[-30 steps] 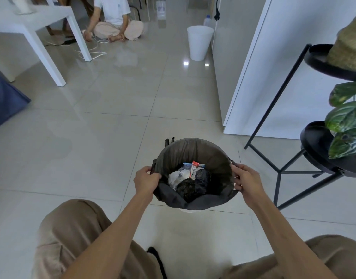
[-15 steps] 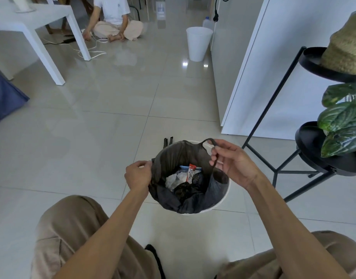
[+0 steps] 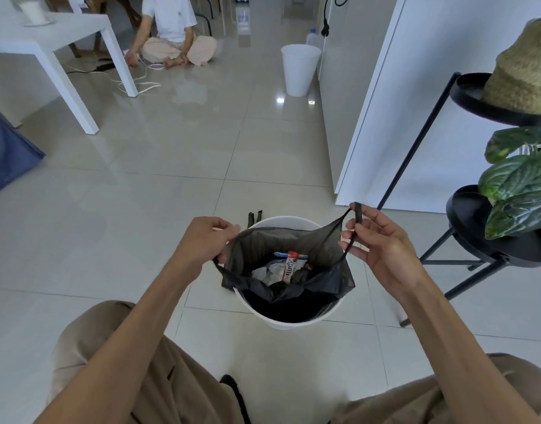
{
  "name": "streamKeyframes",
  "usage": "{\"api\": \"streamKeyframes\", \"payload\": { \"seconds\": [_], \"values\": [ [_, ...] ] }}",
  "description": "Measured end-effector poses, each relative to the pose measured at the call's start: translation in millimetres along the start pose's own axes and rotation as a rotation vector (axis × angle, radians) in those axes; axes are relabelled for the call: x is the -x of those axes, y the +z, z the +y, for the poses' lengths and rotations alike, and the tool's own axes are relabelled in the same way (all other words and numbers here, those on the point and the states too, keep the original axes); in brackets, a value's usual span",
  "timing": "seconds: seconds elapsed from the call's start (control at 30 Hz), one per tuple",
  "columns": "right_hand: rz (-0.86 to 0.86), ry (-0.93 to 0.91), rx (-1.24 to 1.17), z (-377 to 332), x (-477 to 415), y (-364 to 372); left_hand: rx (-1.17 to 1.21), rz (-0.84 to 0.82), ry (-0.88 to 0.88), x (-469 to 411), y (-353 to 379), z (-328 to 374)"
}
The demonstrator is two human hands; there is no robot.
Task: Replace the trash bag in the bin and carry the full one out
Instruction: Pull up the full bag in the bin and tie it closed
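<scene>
Bag rim now off the bin on both sides. One second ago our hands sat at the rim with the liner folded over it; half a second ago the right hand had peeled its side free and lifted a handle loop. Now the left hand [image 3: 206, 240] has done the same on its side.

State of hands: left hand closed, pinching the left edge of the black trash bag [image 3: 281, 246] and pulling it up and outward. Right hand [image 3: 382, 243] closed, thumb and fingers gripping the right handle strip [image 3: 356, 217], which is stretched taut above the bin's edge.

Location: bag is inside the white bin [image 3: 289, 319] on the tiled floor, between our knees; its mouth is held open and raised slightly above the rim. Contents visible: crumpled paper and a red-and-white wrapper [image 3: 291, 266]. Two further black strips [image 3: 255, 217] hang over the far rim; whether they are this bag's tie flaps or another bag we cannot tell.

Meaning for the task: the liner is released, so we judge that gathering the handles, tying and lifting out is the step in hand. No fresh bag in sight. A second white bin [image 3: 300, 70] stands well apart, further up the floor.
</scene>
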State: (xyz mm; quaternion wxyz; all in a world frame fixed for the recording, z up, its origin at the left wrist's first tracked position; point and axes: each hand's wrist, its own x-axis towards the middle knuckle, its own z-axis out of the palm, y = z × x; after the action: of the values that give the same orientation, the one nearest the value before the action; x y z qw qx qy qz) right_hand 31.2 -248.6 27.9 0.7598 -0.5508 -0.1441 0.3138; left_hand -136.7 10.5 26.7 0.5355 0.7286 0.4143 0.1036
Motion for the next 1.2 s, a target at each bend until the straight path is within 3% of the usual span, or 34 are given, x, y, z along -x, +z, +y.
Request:
{"api": "streamKeyframes", "payload": {
  "seconds": [0.07,0.17,0.33,0.43,0.5,0.6,0.73,0.9,1.2],
  "values": [
    [-0.039,0.019,-0.022,-2.0,1.6,-1.2,-0.166,-0.015,0.010,4.3,-5.6,3.4],
    [-0.059,0.026,0.002,-6.4,2.4,2.5,-0.231,0.024,0.056,5.2,-10.0,10.7],
    [0.066,-0.028,0.084,-12.7,1.9,8.5,-0.695,-0.040,0.091,-2.7,-21.2,15.4],
    [0.118,-0.044,0.144,-13.8,3.5,5.8,-0.818,-0.089,0.050,-2.8,-33.9,15.4],
    [0.163,-0.066,0.210,-12.6,2.9,5.5,-0.642,-0.112,0.071,-0.4,-35.6,18.0],
    [0.218,-0.146,0.340,-9.8,1.9,14.9,-0.074,-0.089,0.146,11.9,-16.9,27.7],
    [0.149,-0.178,0.298,-6.5,4.2,37.5,0.404,-0.176,0.351,23.0,25.0,41.0],
    [0.165,-0.248,0.352,-5.0,4.8,43.6,0.250,-0.304,0.471,18.9,50.2,49.9],
    [0.286,-0.347,0.391,3.0,0.8,40.6,0.156,-0.201,0.530,10.7,77.9,48.0]
  ]
}}
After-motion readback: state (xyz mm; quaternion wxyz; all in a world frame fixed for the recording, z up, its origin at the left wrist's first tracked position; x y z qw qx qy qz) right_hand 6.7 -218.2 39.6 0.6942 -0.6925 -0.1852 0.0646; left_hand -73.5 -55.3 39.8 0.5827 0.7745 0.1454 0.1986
